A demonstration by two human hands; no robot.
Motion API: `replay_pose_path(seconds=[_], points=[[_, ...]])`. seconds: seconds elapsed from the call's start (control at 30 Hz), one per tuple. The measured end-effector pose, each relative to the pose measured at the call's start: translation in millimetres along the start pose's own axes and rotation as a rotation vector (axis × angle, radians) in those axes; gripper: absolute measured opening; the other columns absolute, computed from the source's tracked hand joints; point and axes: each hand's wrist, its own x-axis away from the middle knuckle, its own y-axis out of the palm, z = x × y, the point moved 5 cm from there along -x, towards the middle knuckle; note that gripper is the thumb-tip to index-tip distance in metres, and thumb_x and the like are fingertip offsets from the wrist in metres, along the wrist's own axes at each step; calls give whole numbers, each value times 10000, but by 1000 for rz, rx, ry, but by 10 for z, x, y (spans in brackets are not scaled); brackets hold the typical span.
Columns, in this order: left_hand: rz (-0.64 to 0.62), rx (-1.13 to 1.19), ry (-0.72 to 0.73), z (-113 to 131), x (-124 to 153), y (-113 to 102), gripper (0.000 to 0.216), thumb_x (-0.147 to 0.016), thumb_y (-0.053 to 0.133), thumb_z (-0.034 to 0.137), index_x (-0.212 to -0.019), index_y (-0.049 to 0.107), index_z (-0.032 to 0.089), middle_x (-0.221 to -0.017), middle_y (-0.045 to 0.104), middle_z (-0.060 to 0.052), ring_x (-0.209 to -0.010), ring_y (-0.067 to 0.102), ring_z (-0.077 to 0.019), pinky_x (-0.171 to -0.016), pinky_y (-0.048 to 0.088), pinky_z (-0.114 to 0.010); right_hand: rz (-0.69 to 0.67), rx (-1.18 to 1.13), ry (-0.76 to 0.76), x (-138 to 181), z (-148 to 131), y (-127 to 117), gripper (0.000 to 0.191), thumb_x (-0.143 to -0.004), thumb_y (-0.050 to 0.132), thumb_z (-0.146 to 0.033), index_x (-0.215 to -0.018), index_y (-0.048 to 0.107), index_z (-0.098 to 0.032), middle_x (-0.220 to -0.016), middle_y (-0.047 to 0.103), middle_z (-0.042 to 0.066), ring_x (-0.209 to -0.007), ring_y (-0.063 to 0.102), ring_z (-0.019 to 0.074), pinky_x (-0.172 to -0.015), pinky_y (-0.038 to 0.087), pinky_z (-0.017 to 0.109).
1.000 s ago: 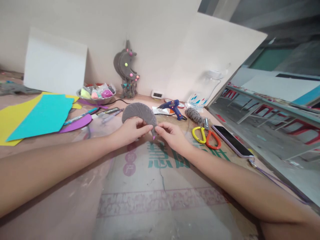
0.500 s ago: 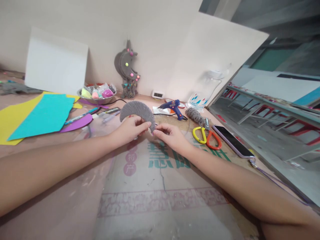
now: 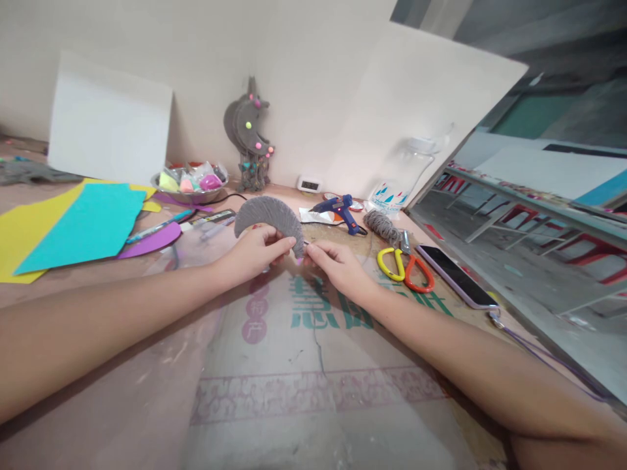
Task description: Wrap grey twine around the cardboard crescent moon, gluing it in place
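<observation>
A crescent wrapped in grey yarn (image 3: pixel 272 214) is held above the table, its curved back upward. My left hand (image 3: pixel 258 251) is closed on its lower inside edge, thumb lying toward the right tip. At that tip, my right hand (image 3: pixel 332 261) is closed in a pinch, with a short bit of grey strand showing between its fingertips and the crescent. A small pink-purple patch peeks out under the tip. The fingers beneath the crescent are partly hidden.
Behind my hands are a blue glue gun (image 3: pixel 340 210) and a grey yarn bundle (image 3: pixel 382 227). Scissors (image 3: pixel 418 274) and a phone (image 3: pixel 455 277) lie right. A clay-packet bowl (image 3: pixel 193 196), coloured sheets (image 3: pixel 83 228) and a decorated moon hanging (image 3: pixel 247 127) are at back left.
My right fingertips have shifted slightly right, away from the crescent's tip, so the strand between shows. My left hand and the crescent stay nearly still.
</observation>
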Motion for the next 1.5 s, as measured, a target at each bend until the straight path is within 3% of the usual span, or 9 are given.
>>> replay_pose_path(seconds=[0.3, 0.6, 0.83, 1.0, 1.1, 1.5], points=[[-12, -97, 10, -4, -5, 17, 378, -820, 490, 437, -568, 555, 162, -550, 572, -7, -571, 530, -126, -545, 388, -238, 16, 14, 15, -24, 64, 20, 189, -776, 587, -336, -743, 625, -153, -688, 570, -5, -614, 483, 101, -586, 389, 229], [-21, -75, 6, -25, -16, 26, 375, -817, 496, 441, -583, 569, 158, -540, 564, -4, -564, 536, -128, -557, 402, -248, 4, 73, -22, 1, -18, 16, 192, -808, 530, -301, -708, 605, -156, -687, 549, -2, -632, 479, 108, -613, 382, 238], [-11, -99, 21, 2, -15, 17, 368, -822, 491, 419, -587, 593, 155, -562, 577, -1, -576, 537, -125, -572, 396, -250, 3, 22, -28, -1, 10, -3, 338, -879, 444, -401, -694, 579, -153, -590, 450, -32, -546, 400, 92, -546, 325, 228], [-15, -102, 18, 9, -8, 19, 379, -820, 494, 433, -575, 578, 157, -554, 579, -5, -568, 544, -128, -578, 405, -254, 100, 11, -8, -15, 17, -45, 248, -831, 528, -365, -730, 609, -153, -685, 578, -3, -651, 512, 114, -628, 395, 235], [-25, -97, 14, 1, -8, 30, 376, -814, 498, 441, -577, 568, 157, -546, 587, -8, -558, 551, -133, -565, 406, -255, 92, -18, 1, -21, 18, -28, 175, -771, 596, -328, -777, 631, -157, -738, 630, 8, -661, 540, 116, -631, 419, 240], [-67, -213, 71, -30, -20, 67, 441, -825, 468, 489, -552, 558, 154, -539, 589, -20, -555, 543, -130, -546, 375, -251, 43, 76, -63, -1, -7, -32, 240, -830, 524, -334, -721, 627, -147, -668, 579, -2, -632, 507, 109, -609, 397, 231]])
